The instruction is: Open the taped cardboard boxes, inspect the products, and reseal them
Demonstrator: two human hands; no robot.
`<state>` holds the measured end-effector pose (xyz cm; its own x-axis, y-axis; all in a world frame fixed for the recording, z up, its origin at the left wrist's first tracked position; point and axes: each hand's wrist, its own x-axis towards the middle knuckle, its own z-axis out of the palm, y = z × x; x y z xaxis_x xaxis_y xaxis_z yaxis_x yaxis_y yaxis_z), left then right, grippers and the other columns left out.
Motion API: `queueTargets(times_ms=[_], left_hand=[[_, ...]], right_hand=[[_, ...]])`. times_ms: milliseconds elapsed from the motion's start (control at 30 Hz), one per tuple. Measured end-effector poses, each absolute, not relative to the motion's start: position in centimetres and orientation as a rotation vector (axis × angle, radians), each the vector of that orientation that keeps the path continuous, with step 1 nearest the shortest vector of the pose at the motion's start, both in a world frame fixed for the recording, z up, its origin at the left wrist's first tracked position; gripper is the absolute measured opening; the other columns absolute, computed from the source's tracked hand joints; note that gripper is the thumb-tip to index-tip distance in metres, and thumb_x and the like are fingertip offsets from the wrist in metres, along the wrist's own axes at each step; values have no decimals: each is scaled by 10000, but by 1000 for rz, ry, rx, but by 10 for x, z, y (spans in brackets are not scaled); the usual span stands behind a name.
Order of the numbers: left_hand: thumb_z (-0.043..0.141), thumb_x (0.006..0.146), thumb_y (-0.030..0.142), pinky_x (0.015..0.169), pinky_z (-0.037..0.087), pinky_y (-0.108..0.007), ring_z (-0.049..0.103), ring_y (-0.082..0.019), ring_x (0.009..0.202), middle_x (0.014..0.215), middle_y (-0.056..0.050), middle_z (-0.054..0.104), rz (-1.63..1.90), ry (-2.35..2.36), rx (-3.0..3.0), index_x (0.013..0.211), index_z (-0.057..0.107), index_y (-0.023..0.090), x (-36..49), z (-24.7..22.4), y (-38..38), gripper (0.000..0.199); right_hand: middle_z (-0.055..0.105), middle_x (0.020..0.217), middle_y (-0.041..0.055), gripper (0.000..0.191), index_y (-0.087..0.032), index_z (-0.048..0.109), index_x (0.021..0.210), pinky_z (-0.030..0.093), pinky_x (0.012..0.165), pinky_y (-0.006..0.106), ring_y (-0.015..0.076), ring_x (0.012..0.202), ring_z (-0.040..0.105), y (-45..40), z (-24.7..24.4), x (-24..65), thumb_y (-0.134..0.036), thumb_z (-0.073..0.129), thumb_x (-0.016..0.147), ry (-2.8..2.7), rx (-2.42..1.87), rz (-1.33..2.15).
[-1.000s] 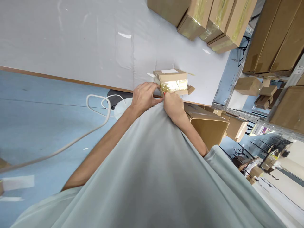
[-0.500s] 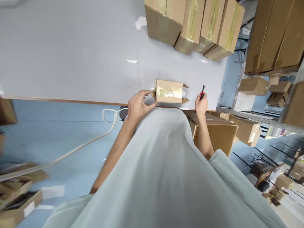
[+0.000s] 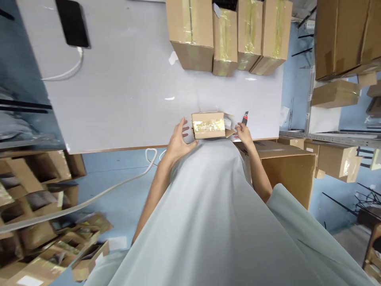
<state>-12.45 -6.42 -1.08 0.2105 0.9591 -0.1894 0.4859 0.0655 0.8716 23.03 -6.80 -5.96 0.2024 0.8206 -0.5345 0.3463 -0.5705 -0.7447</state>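
Steady the small carton point(image 3: 208, 125), lying at the near edge of the table point(image 3: 133, 123), with the spread left hand point(image 3: 178, 141), aiming the cutter point(image 3: 245, 117) away, though whether the right hand's point(image 3: 244, 134) fingers clamp it is unclear.

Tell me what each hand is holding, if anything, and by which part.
Right hand: the red-and-black cutter, by its near end. Left hand: nothing, spread open beside the small box.

Glossy tape point(image 3: 208, 126), matt cardboard box point(image 3: 207, 116)
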Motion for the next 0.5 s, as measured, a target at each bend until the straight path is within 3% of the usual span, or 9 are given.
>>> queueTargets(times_ms=[100,233,367,500], left_hand=[[915,894,692,1321,515,-645,457,-467,1703,1885,-229,354,677,1467,1660,1864,305,319,-104,-6,-57,1205],[577,1121,756,1457,284,-645,244,-415,1820,1939,-206,273,672,1476,1780,1832,407,293,-78,-9,-45,866],[444,1142,788,1460,284,-613,274,-379,1815,1913,-218,333,682,1538,1782,1844,394,265,-94,-25,-39,877],[429,1122,833,1391,424,-570,512,-368,1679,1762,-227,538,735,1687,1730,1814,460,271,-137,-35,-42,892]], right_hand=[[793,1400,146,487,-188,687,1517,727,939,451,269,999,846,-77,-52,218,-453,584,1121,-754,-1902,1588],[823,1317,93,358,-213,763,1349,705,1002,393,240,1127,821,-71,-53,208,-450,610,1127,-610,-1901,1586],[828,1207,98,302,-190,755,1193,664,1065,383,198,1088,791,-56,-59,203,-434,582,1152,-562,-1961,1574],[845,1123,90,285,-186,750,1149,662,1040,347,172,995,783,-39,-64,189,-424,594,1162,-594,-1851,1695]])
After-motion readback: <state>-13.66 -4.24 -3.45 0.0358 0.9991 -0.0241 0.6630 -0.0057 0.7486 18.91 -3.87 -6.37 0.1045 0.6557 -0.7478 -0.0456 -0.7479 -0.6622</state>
